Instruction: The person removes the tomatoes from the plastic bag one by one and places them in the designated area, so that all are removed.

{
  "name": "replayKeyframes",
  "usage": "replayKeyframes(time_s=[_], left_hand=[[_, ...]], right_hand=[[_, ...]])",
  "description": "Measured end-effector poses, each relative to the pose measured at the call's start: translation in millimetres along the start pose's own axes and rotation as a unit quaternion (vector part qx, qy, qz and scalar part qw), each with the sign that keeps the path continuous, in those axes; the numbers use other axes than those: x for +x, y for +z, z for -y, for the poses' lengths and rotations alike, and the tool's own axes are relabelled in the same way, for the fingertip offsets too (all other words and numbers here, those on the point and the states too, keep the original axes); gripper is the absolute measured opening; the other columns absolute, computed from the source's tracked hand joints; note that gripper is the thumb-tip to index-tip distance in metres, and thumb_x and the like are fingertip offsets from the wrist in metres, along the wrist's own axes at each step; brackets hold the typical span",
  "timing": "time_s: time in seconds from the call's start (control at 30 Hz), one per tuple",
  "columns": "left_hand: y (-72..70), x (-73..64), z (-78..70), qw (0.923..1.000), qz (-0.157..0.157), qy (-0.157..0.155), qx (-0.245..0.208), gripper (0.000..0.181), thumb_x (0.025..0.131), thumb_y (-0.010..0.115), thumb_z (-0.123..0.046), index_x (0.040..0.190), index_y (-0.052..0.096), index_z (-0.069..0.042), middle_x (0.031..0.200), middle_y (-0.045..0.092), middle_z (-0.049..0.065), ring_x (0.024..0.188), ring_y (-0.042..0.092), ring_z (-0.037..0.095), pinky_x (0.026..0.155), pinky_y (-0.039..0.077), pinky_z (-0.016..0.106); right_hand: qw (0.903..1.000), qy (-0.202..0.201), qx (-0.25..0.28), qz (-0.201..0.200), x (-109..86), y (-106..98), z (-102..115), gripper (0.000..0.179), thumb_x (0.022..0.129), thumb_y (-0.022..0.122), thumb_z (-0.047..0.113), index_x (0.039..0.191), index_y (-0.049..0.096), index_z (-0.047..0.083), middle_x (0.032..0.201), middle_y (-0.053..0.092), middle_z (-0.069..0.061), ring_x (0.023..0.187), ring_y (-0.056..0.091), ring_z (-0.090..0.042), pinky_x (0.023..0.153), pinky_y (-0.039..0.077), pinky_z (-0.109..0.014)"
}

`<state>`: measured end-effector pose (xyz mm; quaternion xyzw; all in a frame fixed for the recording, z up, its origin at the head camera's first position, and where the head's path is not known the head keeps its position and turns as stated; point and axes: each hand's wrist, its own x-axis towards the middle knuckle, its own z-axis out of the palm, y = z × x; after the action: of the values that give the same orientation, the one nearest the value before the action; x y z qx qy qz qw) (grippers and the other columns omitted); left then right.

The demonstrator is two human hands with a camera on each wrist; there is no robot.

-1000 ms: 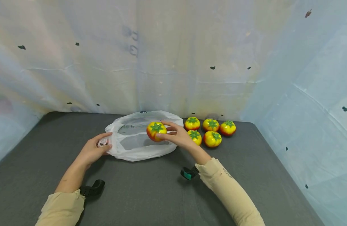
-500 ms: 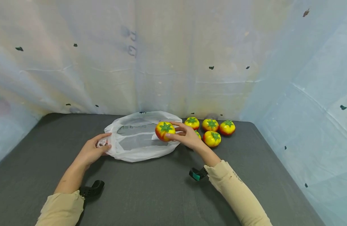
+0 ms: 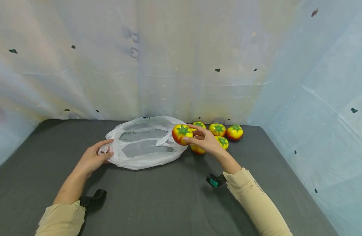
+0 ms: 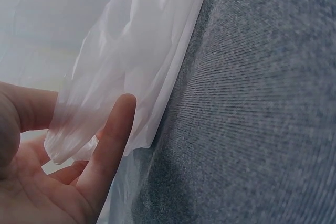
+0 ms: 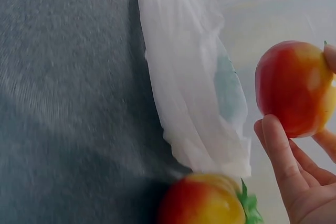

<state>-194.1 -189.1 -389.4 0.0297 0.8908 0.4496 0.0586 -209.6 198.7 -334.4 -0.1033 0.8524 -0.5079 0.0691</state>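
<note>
The left hand (image 3: 93, 157) holds the left end of a white plastic bag (image 3: 151, 162), with thumb and fingers on either side of the bunched plastic. In the left wrist view, the thumb (image 4: 113, 135) lies across the front of the bag (image 4: 142, 45). The bag lies with its mouth spread wide. Over its right rim, the right hand (image 3: 206, 141) grips a glossy red-and-yellow tomato (image 3: 181, 135) with a green star-shaped top. Thumb and fingertips hold the tomato (image 5: 289, 87) at its sides in the right wrist view, raised beside the bag's edge.
Several similar tomatoes (image 3: 234, 132) sit at the back of the dark table (image 3: 157, 200), right of the bag. The right hand partly covers some of them. Translucent sheeting (image 3: 175, 65) hangs behind the table and along the right side.
The right hand has carried the tomato rightward, from over the bag's mouth to its right rim. A white flap inside the bag now shows. The left hand keeps its place on the bag.
</note>
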Motion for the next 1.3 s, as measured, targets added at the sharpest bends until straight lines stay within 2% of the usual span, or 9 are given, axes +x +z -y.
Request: replayKeyframes(time_s=[0.2,0.37,0.57,0.7,0.93,1.3], left_hand=[[-0.3,0.7,0.4,1.0000,-0.003,0.001,0.002,0.056,0.093,0.051,-0.017,0.144,0.031,-0.006,0.135,0.035,0.030,0.082,0.054,0.015,0.068,0.048,0.027],[-1.2,0.8,0.7,1.0000,-0.003,0.001,0.003,0.056,0.093,0.051,-0.017,0.144,0.030,-0.006,0.135,0.034,0.031,0.081,0.055,0.014,0.068,0.048,0.027],[0.0,-0.1,0.4,0.9999,-0.008,-0.006,0.009,0.057,0.093,0.051,-0.016,0.144,0.030,-0.007,0.138,0.031,0.032,0.081,0.054,0.014,0.066,0.046,0.025],[1.1,-0.1,0.3,0.9999,-0.014,-0.005,0.008,0.056,0.093,0.050,-0.016,0.144,0.030,-0.007,0.137,0.031,0.031,0.079,0.054,0.012,0.065,0.046,0.024],[1.3,1.1,-0.2,0.9994,-0.032,0.001,0.010,0.056,0.092,0.050,-0.014,0.143,0.031,-0.005,0.135,0.034,0.032,0.075,0.054,0.010,0.063,0.045,0.023],[2.2,2.4,-2.4,0.9992,-0.038,-0.009,0.013,0.056,0.092,0.050,-0.015,0.144,0.031,-0.006,0.134,0.034,0.030,0.076,0.052,0.014,0.062,0.043,0.025]], right_hand=[[0.9998,0.008,-0.004,-0.019,-7.3,-18.1,-6.5,0.061,0.083,0.067,0.036,0.138,0.042,0.027,0.130,0.051,-0.012,0.117,0.054,-0.027,0.095,0.046,-0.041],[0.9991,0.004,-0.018,-0.038,-14.3,-34.4,-9.7,0.061,0.083,0.067,0.039,0.137,0.042,0.028,0.125,0.056,-0.014,0.109,0.059,-0.027,0.093,0.047,-0.043],[0.9967,0.025,-0.019,-0.075,-27.2,-58.7,-21.5,0.063,0.081,0.065,0.047,0.137,0.041,0.032,0.137,0.045,-0.011,0.106,0.060,-0.031,0.097,0.044,-0.046],[0.9936,0.034,-0.010,-0.107,-35.2,-75.1,-30.3,0.063,0.081,0.066,0.045,0.138,0.042,0.031,0.130,0.050,-0.014,0.100,0.062,-0.033,0.095,0.044,-0.047],[0.9906,0.046,-0.006,-0.129,-43.4,-92.9,-41.1,0.066,0.081,0.066,0.045,0.140,0.040,0.028,0.133,0.049,-0.011,0.114,0.053,-0.023,0.089,0.050,-0.037],[0.9867,0.063,-0.004,-0.150,-54.0,-109.6,-55.8,0.068,0.082,0.065,0.045,0.141,0.038,0.024,0.134,0.048,-0.013,0.095,0.057,-0.001,0.078,0.052,-0.022]])
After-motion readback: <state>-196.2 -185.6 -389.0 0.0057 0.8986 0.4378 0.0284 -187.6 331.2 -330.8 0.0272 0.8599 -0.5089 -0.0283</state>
